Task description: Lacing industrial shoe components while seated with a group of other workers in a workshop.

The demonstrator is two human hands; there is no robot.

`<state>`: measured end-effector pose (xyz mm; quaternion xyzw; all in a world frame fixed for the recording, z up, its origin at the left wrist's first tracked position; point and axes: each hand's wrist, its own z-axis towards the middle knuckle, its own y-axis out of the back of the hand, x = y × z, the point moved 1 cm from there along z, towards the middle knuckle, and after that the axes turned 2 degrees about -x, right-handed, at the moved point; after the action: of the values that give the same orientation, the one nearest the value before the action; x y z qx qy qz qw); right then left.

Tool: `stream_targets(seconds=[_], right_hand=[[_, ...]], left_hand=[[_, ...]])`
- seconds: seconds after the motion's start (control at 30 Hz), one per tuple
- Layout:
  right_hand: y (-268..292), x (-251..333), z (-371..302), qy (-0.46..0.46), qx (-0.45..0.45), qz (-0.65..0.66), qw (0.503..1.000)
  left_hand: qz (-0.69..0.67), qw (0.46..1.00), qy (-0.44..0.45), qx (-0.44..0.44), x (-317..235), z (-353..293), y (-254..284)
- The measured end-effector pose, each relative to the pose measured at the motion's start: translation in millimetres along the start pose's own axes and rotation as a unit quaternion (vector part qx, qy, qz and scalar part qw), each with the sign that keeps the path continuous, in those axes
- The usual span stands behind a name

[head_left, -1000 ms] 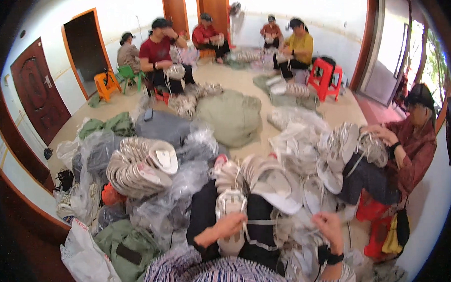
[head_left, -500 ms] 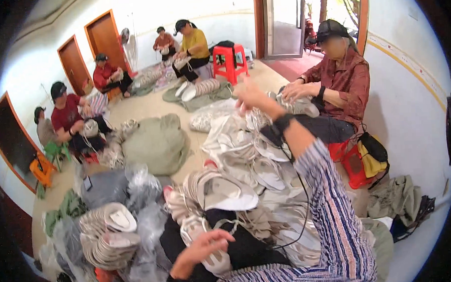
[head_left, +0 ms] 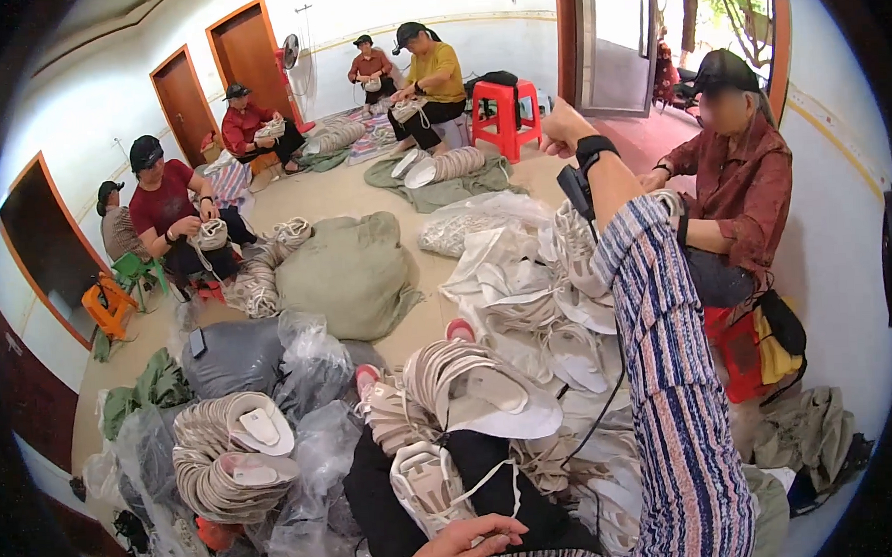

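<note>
Beige mesh and pale overlays make up the shoe [head_left: 426,481] lying on your black trousers [head_left: 375,507], its toe end toward you as far as the angle shows. One second ago you had its white lace [head_left: 485,483] stretched sideways between your two hands; now that lace loops slack over your dark lap, beside the shoe. Your left grip [head_left: 470,545] has slid down to the shoe's near end, uncovering more of the upper than half a second ago. The lace runs down close to those fingers, but you cannot tell from this view whether they pinch it. Your right grip [head_left: 564,129], low by your knee at first, is now flung far forward at the end of the striped sleeve [head_left: 670,369], seen against the floor near the red stool [head_left: 505,119]. Its fingers look curled, and whether they close on anything cannot be told. Beyond the shoe, the nested row of shoes [head_left: 479,385] leans as before, and your raised arm now partly covers the co-worker [head_left: 747,189] at your right.
</note>
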<state>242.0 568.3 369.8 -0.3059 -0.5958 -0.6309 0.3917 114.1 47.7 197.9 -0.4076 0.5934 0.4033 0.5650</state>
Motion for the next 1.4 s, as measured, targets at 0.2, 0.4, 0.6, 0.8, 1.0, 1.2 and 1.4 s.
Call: stream_targets(seconds=[0.2,0.4,0.6,0.8,1.0,1.2,1.4], right_hand=[[7.4,9.7,-3.9,-0.024,-0.005,-0.013,1.0],[-0.5,-10.5,-10.5,-0.005,0.045,-0.006,0.999],[-61.4,-100.6,-116.8,0.336,0.336,-0.123,0.871],[-94.7,-188.3,-420.9,0.043,0.694,0.289,0.658],[-26.5,-195.6,-448.5,-0.159,0.537,0.307,0.77],[43.2,-214.2,-357.1,0.0,0.194,0.253,0.948],[-19.7,-257.6,-369.8,0.33,0.025,-0.176,0.927]], left_hand=[[-0.02,0.999,0.029,0.013,5.6,-1.5,-1.4],[-0.014,0.999,0.027,0.029,-12.1,5.0,-3.8],[0.042,0.991,-0.026,0.121,-21.8,28.8,-8.6],[0.093,0.986,-0.132,0.047,-30.3,22.3,-22.1],[0.113,0.992,-0.034,-0.033,-17.0,22.9,-4.7],[0.144,0.933,-0.072,-0.321,37.0,2.9,67.6],[0.223,0.904,0.015,-0.365,110.8,-57.4,78.5]])
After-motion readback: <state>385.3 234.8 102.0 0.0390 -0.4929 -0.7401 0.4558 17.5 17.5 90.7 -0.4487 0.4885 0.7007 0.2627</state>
